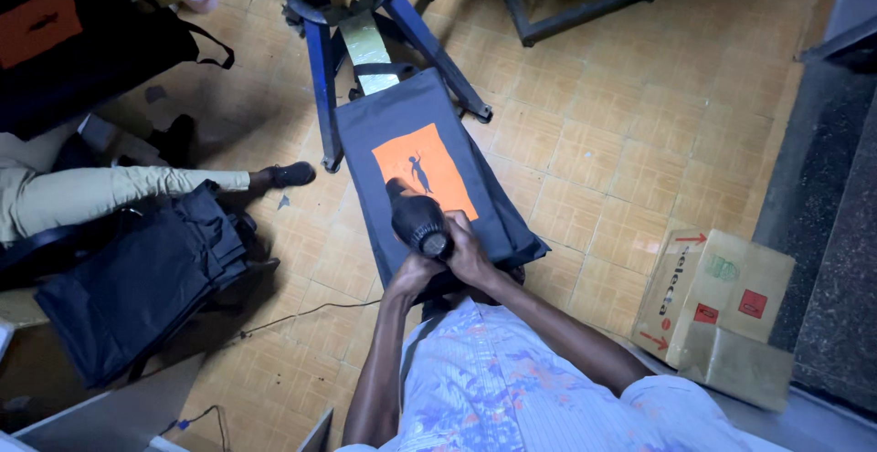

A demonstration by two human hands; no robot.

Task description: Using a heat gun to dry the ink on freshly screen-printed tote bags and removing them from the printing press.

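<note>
Tiled floor below, blue press stand (322, 78) ahead. Grey bag (429, 173) with orange print (422, 169) lies lengthwise away from me on pallet. Both hands closed on black heat gun (417, 217): left hand (413, 274) under rear, right hand (468, 253) alongside, nearer print. Nozzle aims forward along bag axis onto print.

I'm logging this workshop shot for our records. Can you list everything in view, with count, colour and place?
Heat gun: one, black, over the print, held in both hands.
Bag: one, dark grey with an orange print, on the stand's board.
Stand: one, blue metal, top centre.
Stack of bags: black, left floor.
Cardboard box: one, brown, right floor.
Seated person's leg: beige trousers, black shoe, left.
Left hand: on the gun.
Right hand: on the gun.
</note>
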